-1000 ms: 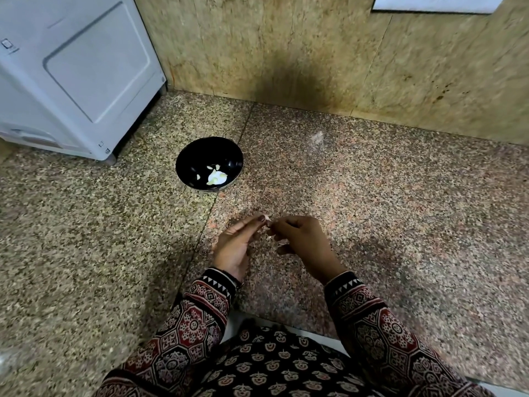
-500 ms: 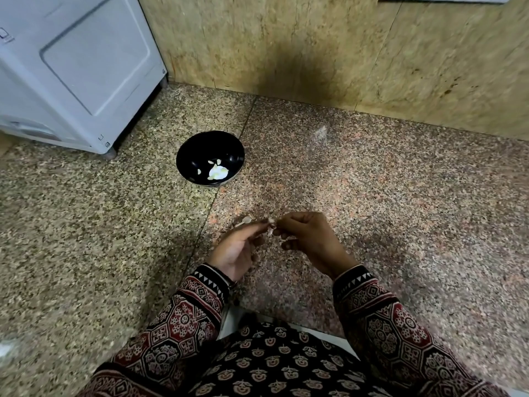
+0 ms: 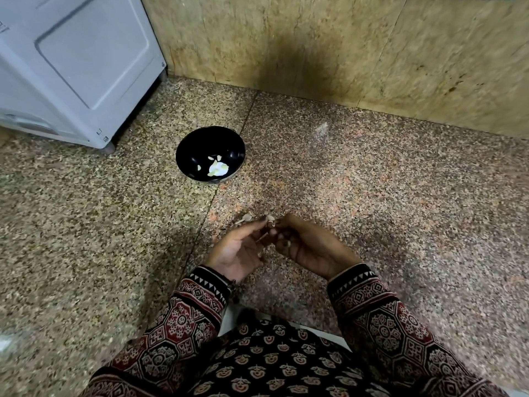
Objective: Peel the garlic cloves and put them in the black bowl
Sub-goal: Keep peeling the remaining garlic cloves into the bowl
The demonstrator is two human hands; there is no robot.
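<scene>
Tiny and blurred, the garlic clove (image 3: 270, 222) was mostly hidden by the fingers (image 3: 249, 227), pale bits (image 3: 218, 169) in the black bowl (image 3: 189, 150) were too small to name, white appliance (image 3: 71, 58) was cut off left and top

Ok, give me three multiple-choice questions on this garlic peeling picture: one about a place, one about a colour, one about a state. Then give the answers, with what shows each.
1. Where does the black bowl stand?
A. on the floor, ahead and left of the hands
B. in the person's lap
C. on top of the appliance

2. What colour is the appliance in the corner?
A. red
B. pale grey-white
C. green

3. What state is the garlic clove in?
A. lying in the bowl
B. pinched between the fingertips of both hands
C. lying untouched on the floor

Answers:
1 A: the bowl sits on the granite floor, beyond the left hand.
2 B: its panels are pale.
3 B: the left hand and the right hand meet on it.
</scene>
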